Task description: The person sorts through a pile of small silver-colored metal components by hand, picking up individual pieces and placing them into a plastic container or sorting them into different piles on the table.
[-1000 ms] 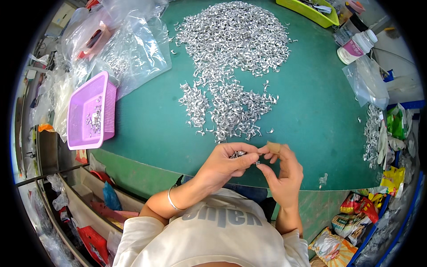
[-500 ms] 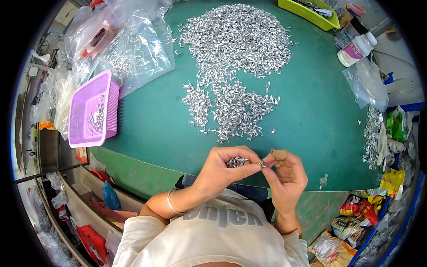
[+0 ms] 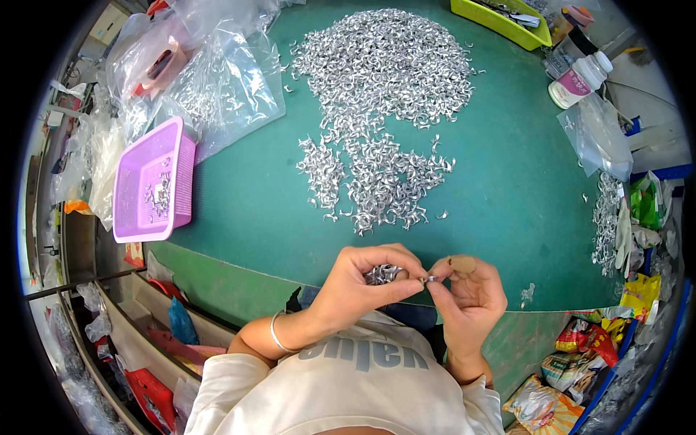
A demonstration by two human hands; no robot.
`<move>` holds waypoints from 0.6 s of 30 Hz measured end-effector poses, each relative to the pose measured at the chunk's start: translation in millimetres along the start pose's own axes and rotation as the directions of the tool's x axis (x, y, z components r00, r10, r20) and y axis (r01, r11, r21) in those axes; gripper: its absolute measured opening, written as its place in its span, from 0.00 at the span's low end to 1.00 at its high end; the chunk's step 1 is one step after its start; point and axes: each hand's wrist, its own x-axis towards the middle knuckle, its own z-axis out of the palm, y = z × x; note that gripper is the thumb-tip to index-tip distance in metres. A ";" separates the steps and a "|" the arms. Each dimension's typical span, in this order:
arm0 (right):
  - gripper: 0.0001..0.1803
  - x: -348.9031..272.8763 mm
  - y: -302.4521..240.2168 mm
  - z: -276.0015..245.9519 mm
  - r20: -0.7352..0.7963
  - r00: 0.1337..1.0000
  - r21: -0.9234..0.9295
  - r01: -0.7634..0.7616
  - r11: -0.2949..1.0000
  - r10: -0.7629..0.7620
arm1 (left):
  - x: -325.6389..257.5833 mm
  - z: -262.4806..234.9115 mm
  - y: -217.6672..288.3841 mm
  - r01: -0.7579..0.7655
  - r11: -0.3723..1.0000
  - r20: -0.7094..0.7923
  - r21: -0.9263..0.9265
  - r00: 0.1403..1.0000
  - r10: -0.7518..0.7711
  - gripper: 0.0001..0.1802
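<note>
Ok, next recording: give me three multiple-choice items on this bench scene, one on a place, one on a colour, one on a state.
1. Where does the purple plastic basket sit?
A. the green table's left edge
B. its right edge
C. on the person's lap

2. What colour is the shallow tray at the table's far edge?
A. red
B. yellow-green
C. black

3. What is the left hand doing?
A. lying flat
B. cupping small silver metal clips
C. gripping the white bottle

Answers: 1 A, it lies left of the clip pile; 2 B, its rim shows yellow-green; 3 B, clips show inside the curled fingers.
</note>
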 end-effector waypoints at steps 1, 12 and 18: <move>0.17 -0.1 -1.0 1.1 -0.008 1.000 0.017 -0.025 1.000 0.025 | -0.3 0.0 0.4 -0.004 1.000 0.004 0.002 1.000 0.004 0.04; 0.18 -2.9 -4.5 0.7 -0.017 0.998 -0.036 0.065 0.997 -0.065 | -1.4 1.7 3.3 0.029 1.000 0.010 -0.002 1.000 -0.029 0.06; 0.15 -3.9 -10.4 6.9 -0.040 0.992 -0.152 0.116 0.981 -0.124 | -3.1 1.8 5.3 0.030 1.000 0.016 0.003 0.999 -0.030 0.07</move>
